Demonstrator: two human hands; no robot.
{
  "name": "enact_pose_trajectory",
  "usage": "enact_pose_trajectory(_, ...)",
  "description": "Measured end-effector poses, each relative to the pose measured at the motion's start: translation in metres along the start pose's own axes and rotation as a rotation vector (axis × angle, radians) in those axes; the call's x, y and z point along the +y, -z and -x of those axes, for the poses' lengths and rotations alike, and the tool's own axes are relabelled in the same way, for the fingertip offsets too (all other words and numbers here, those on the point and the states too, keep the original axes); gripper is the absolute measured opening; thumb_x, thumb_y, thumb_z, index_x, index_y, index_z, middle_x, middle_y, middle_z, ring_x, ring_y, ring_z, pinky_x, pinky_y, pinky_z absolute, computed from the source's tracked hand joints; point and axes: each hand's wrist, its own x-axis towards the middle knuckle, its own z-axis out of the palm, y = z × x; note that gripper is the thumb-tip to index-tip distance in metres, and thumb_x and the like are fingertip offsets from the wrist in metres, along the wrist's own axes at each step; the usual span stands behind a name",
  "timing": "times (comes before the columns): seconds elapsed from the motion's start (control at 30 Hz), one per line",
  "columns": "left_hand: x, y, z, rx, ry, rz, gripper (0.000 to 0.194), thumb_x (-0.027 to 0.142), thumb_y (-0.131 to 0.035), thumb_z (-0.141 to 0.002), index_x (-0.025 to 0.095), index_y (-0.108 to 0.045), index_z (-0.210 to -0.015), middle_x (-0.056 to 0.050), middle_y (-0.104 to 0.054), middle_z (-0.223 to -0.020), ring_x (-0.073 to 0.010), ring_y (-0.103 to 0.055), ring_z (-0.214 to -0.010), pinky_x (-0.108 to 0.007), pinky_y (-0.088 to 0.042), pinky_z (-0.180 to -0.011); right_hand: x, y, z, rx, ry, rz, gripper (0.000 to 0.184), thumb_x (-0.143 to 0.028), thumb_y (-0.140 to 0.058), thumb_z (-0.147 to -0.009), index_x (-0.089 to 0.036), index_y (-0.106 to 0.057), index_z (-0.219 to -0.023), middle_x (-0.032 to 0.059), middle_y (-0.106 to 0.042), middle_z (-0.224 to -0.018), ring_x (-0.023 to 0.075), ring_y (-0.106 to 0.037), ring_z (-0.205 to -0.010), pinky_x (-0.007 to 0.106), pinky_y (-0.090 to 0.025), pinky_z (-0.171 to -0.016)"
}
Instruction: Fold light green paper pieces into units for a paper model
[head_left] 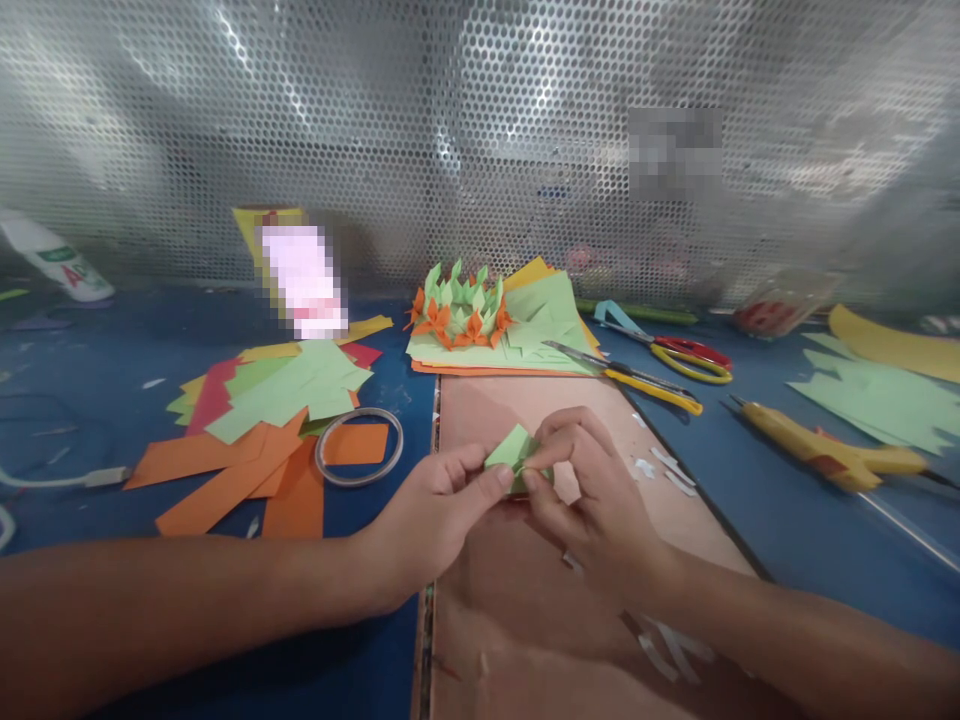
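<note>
A small folded piece of light green paper (517, 446) is held between my two hands above the brown board (480, 620). My left hand (439, 515) pinches its left side, thumb on top. On the right, the thumb and forefinger of my right hand (596, 500) grip its other edge. Part of the paper is hidden behind my fingers. Beyond the hands, a ring of green and orange folded paper pieces (465, 310) rests on a stack of coloured sheets (551, 310).
Left lie orange strips (225, 490), green sheets (300, 385) and a tape roll (360, 480). A phone (304, 275) leans behind them near a glue bottle (60, 260). Right are a yellow-handled cutting tool (652, 388), scissors (690, 358), a yellow glue gun (832, 445) and paper scraps (671, 470).
</note>
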Motion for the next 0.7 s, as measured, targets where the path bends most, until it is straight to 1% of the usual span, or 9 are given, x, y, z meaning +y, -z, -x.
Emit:
enact_pose_trajectory(0.13,0.0026,-0.0019,0.0022,0.046,0.017,-0.044,0.016,0.025,-0.065,-0.074,0.013,-0.066,-0.084,-0.002,-0.066,-0.08,-0.0115,-0.059,-0.077,-0.023,-0.047,-0.079,-0.0001,-0.0005,0.0021,-0.002,-0.053,-0.069,0.013,-0.012,-0.05,-0.08,-0.023,-0.042,-0.082,0.002,-0.046,-0.082,0.0176,-0.048,-0.079,0.031,-0.04,-0.064)
enact_pose_trajectory(0.2,0.0033,-0.0019,0.0024,0.059,0.021,-0.082,0.017,0.026,-0.067,-0.072,0.013,-0.066,-0.083,-0.001,-0.066,-0.077,-0.012,-0.059,-0.076,-0.024,-0.046,-0.078,-0.0004,-0.0009,0.0026,-0.004,-0.071,-0.1,0.014,-0.012,-0.05,-0.08,-0.023,-0.041,-0.082,0.0022,-0.045,-0.083,0.0171,-0.049,-0.078,0.031,-0.04,-0.064)
enact_pose_trajectory(0.33,0.0035,-0.0014,0.0011,0.059,0.03,-0.113,0.019,0.029,-0.067,-0.071,0.013,-0.064,-0.08,-0.002,-0.066,-0.077,-0.0147,-0.06,-0.079,-0.027,-0.046,-0.079,-0.0013,-0.002,0.0033,-0.016,-0.064,-0.137,0.015,-0.01,-0.049,-0.081,-0.023,-0.041,-0.083,0.0021,-0.044,-0.084,0.0171,-0.048,-0.08,0.031,-0.041,-0.066)
enact_pose_trajectory(0.47,0.0026,-0.0007,-0.0013,0.067,0.02,-0.108,0.016,0.028,-0.066,-0.072,0.013,-0.064,-0.078,-0.002,-0.065,-0.076,-0.0141,-0.06,-0.08,-0.026,-0.047,-0.08,-0.0013,-0.0032,0.003,-0.006,-0.101,-0.169,0.017,-0.01,-0.049,-0.08,-0.023,-0.039,-0.087,0.0019,-0.043,-0.085,0.0168,-0.048,-0.08,0.032,-0.042,-0.069)
enact_pose_trajectory(0.6,0.0015,0.0007,-0.0027,0.082,-0.003,-0.105,0.016,0.027,-0.065,-0.073,0.012,-0.064,-0.078,-0.001,-0.065,-0.075,-0.0125,-0.059,-0.076,-0.026,-0.048,-0.079,-0.0002,-0.0035,0.0018,0.003,-0.191,-0.201,0.021,-0.013,-0.051,-0.079,-0.022,-0.039,-0.093,0.0023,-0.042,-0.087,0.0167,-0.046,-0.08,0.032,-0.042,-0.07)
enact_pose_trajectory(0.7,0.0009,0.0029,-0.0029,0.069,-0.028,-0.133,0.017,0.028,-0.063,-0.074,0.012,-0.065,-0.08,-0.001,-0.065,-0.077,-0.0125,-0.059,-0.076,-0.027,-0.048,-0.079,-0.0013,-0.003,0.0016,-0.048,-0.253,-0.272,0.019,-0.016,-0.05,-0.082,-0.022,-0.039,-0.096,0.0022,-0.044,-0.087,0.0159,-0.048,-0.079,0.03,-0.044,-0.068)
